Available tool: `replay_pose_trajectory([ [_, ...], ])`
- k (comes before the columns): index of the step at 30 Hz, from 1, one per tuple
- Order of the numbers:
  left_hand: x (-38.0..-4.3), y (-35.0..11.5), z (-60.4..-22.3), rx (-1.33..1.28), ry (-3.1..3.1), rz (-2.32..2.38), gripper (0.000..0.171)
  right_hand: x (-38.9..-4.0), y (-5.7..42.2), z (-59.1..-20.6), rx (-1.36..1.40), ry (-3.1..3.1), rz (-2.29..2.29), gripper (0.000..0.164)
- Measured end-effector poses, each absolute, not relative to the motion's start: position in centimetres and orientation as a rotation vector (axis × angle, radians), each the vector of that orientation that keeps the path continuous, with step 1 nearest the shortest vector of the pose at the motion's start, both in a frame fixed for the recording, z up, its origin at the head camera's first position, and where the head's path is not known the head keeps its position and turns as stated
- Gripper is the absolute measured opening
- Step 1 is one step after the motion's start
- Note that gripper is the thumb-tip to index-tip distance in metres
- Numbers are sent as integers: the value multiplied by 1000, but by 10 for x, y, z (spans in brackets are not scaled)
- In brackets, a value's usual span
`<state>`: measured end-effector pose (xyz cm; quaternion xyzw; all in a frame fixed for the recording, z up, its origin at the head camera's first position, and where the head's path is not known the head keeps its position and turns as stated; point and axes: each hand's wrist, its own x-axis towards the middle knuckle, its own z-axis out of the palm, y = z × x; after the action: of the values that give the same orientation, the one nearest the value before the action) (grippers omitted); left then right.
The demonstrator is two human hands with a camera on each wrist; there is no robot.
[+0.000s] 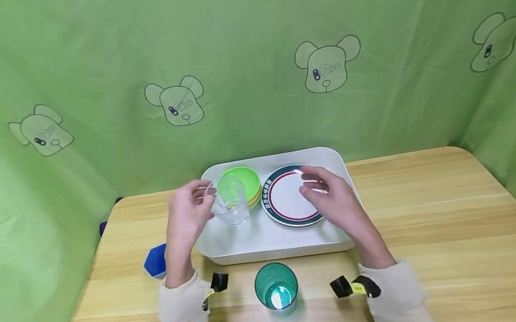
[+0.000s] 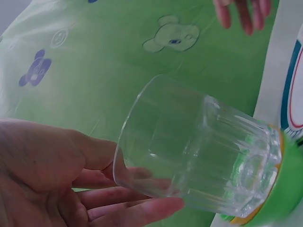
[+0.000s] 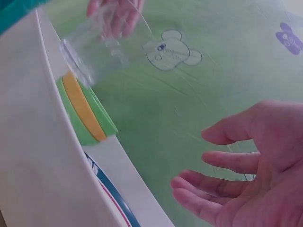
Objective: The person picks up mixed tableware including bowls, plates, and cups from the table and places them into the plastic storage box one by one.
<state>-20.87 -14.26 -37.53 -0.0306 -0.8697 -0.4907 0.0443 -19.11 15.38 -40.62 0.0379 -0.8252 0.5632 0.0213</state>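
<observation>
My left hand [image 1: 188, 211] pinches a clear drinking glass [image 2: 199, 151] at its rim, thumb on one side and fingers on the other. The glass is tilted over the white tray [image 1: 249, 246], its base toward the stacked green and yellow bowls [image 1: 245, 178]. Above the white plates [image 1: 289, 197] with dark green rims hovers my right hand [image 1: 332, 195], its fingers loosely bent with nothing between them. In the right wrist view, that hand [image 3: 251, 165] shows a gap between thumb and fingers.
A teal glass [image 1: 277, 289] stands on the wooden table [image 1: 455, 233] in front of the tray. Left of the tray, partly behind my left wrist, lies a blue hexagonal object [image 1: 156, 260]. A green curtain [image 1: 247, 76] hangs behind the table.
</observation>
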Motion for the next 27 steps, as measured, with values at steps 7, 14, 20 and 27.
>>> replay_pose_trajectory([
  [7,-205,-129,-373,-162,-2653,-1482,29,-187,137,-404,182,-2558,1759,44],
  [14,-202,-121,-370,-221,-2650,-1469,27,-186,125,-403,242,-2540,1824,44],
  [20,-201,-109,-371,-279,-2675,-1429,26,-186,117,-404,256,-2533,1919,43],
  [27,-202,-97,-376,-338,-2675,-1316,22,-184,114,-403,251,-2515,1999,45],
])
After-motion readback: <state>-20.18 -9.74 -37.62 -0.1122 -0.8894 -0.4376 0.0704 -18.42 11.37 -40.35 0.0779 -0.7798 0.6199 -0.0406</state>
